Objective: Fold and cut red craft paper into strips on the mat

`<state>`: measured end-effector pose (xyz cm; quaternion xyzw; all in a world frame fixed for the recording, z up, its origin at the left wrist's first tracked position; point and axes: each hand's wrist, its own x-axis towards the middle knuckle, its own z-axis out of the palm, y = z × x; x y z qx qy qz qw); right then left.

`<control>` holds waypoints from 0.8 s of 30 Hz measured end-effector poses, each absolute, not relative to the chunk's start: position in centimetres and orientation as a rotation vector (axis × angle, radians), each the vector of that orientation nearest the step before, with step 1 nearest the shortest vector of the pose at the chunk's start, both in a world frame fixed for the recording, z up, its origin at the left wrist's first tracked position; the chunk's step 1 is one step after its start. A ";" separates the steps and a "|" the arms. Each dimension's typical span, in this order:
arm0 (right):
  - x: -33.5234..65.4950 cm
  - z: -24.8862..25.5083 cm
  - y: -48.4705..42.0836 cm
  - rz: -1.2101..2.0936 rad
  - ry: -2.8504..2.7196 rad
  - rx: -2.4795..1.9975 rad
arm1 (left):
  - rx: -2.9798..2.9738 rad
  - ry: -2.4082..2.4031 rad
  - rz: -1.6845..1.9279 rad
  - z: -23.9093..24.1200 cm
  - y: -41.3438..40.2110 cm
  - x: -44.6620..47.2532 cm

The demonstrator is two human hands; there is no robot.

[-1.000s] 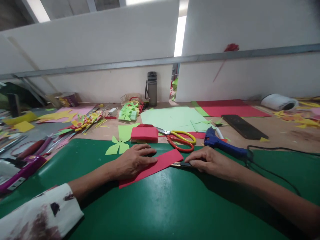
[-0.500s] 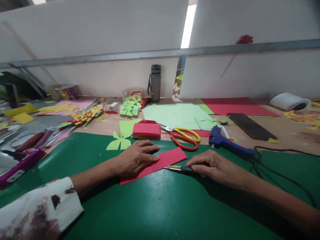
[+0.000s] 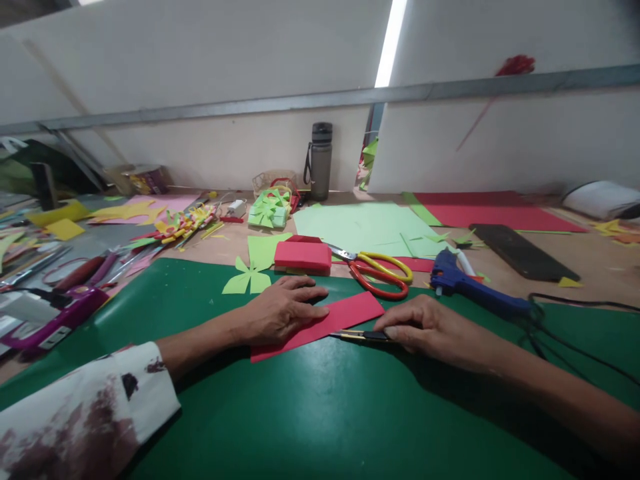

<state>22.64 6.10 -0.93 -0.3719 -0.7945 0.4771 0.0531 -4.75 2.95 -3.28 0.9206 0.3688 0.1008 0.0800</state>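
My left hand (image 3: 287, 310) lies flat with fingers stretched over a red paper strip (image 3: 345, 315), pressing it onto the green mat (image 3: 280, 413). The strip slants up to the right. In my right hand (image 3: 425, 327) is a utility knife (image 3: 365, 335), its blade end at the strip's near edge; whether it is in the paper I cannot tell. Just beyond the strip lie scissors (image 3: 383, 275) with one red and one yellow handle. Beside them is a stack of red paper (image 3: 303, 257). A light green paper cutout (image 3: 247, 277) lies past my left hand.
A blue glue gun (image 3: 473, 287) with a black cord lies beyond my right hand, near a dark phone (image 3: 523, 252). Pale green sheets (image 3: 355, 223), red sheets (image 3: 495, 210) and a grey bottle (image 3: 321, 163) are farther back. A purple power strip (image 3: 60, 320) lies at left.
The whole view has shifted slightly, so things appear a little farther right. Both hands keep nearly the same places on the strip and the knife.
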 end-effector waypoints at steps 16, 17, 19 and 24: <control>21.4 -1.1 5.7 1.462 -2.460 -0.971 | 2.747 1.084 0.325 -3.0 3.0 -4.7; 21.4 -1.1 5.8 1.466 -2.467 -0.975 | 2.750 1.088 0.315 -2.9 3.0 -4.7; 21.5 -1.1 5.8 1.463 -2.476 -0.990 | 2.754 1.096 0.293 -2.9 2.9 -4.6; 21.1 -1.1 5.9 1.450 -2.477 -0.992 | 2.777 1.087 0.279 -3.3 3.0 -4.8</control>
